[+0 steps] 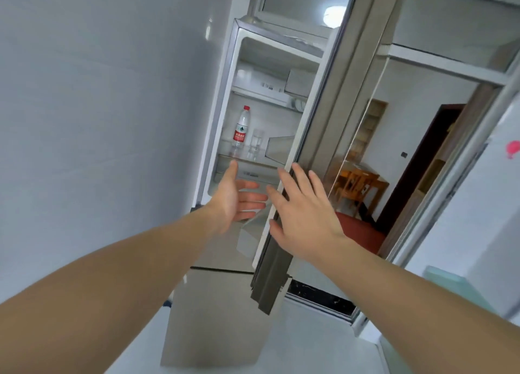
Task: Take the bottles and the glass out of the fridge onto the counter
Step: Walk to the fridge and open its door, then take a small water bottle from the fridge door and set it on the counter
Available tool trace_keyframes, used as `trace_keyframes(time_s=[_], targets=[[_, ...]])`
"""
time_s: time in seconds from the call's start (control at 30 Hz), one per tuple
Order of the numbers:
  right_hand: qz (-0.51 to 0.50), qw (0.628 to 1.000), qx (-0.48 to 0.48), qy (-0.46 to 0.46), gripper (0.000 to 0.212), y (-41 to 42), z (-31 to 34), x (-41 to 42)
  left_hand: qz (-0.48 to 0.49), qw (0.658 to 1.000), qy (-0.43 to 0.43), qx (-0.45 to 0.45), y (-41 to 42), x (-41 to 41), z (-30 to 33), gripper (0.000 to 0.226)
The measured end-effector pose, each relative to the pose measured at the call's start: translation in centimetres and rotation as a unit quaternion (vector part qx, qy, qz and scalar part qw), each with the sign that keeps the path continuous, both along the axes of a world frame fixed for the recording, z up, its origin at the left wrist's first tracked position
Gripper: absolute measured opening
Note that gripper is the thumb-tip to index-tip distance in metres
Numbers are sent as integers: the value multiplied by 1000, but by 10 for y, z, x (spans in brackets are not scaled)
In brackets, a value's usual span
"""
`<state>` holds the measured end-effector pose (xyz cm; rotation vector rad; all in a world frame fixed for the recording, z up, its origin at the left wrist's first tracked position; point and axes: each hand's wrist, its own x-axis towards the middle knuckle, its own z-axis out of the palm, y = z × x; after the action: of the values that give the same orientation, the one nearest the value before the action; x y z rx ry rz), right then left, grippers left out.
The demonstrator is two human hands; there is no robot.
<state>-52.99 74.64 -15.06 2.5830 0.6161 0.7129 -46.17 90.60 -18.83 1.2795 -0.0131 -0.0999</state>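
Note:
The fridge (225, 98) stands with its upper door (318, 137) swung open to the right. On a glass shelf inside stands a clear water bottle (240, 130) with a red cap and red label. Just right of it is a clear drinking glass (257, 141), upright. My left hand (239, 198) is open, palm facing right, in front of the fridge opening below that shelf. My right hand (305, 213) is open with fingers spread, lying against the inner edge of the open door. Neither hand holds anything.
A grey wall (98, 92) fills the left side. Right of the fridge, a doorway shows a wooden table and chairs (357, 185) and a dark door (422, 160). The lower fridge compartment (213, 311) is closed. A white surface (501, 193) with a pink mark is at far right.

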Motion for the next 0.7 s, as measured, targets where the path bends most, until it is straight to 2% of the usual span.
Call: trace_keyframes(time_s=[0.17, 0.33, 0.4, 0.47, 0.5, 0.57, 0.7], targets=[[-32, 999, 32, -8, 70, -17, 22, -4, -2, 1000, -22, 6, -11, 6, 14, 83], [-140, 988, 69, 1, 79, -44, 50, 18, -44, 997, -53, 24, -34, 25, 36, 73], [-189, 979, 80, 19, 83, -59, 53, 25, -56, 994, -85, 37, -51, 34, 49, 55], [-237, 965, 103, 40, 88, -74, 53, 29, -51, 976, -170, 126, -71, 51, 57, 29], [-256, 959, 118, 45, 89, -82, 52, 30, -60, 952, -228, 196, -81, 58, 61, 32], [-277, 949, 143, 38, 86, -98, 51, 30, -92, 882, -333, 319, -103, 67, 72, 56], [-311, 933, 176, 30, 82, -134, 49, 16, -158, 729, -484, 457, -153, 89, 87, 76]])
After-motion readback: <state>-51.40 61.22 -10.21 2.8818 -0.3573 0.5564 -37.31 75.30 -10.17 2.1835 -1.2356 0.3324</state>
